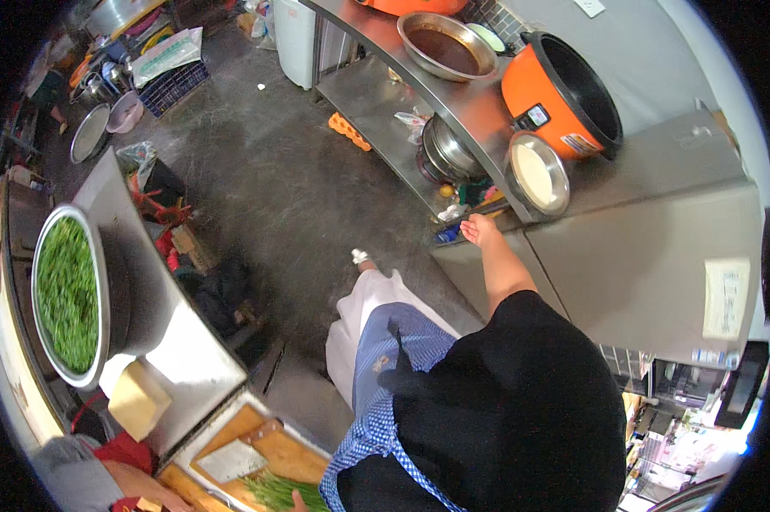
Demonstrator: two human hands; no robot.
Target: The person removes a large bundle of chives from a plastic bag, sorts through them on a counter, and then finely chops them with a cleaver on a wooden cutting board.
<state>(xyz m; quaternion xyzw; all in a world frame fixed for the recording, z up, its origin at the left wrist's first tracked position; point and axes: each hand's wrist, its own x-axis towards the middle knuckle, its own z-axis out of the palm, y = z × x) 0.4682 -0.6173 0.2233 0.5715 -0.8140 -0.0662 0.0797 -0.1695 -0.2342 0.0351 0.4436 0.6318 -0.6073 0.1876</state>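
The person, seen from above, wears a black short-sleeved top (522, 410) that fills the lower middle of the view as a broad dark mass. The sleeve ends above the elbow, leaving the right forearm bare down to the right hand (479, 229). Over the front hangs an apron (385, 401) in a small blue and white check, with a darker blue panel at its upper part and a checked band running along its edge. Below the apron show loose white trousers (359, 316). At the far end of one leg is a small light-coloured shoe or sandal (359, 255), too small to make out further.
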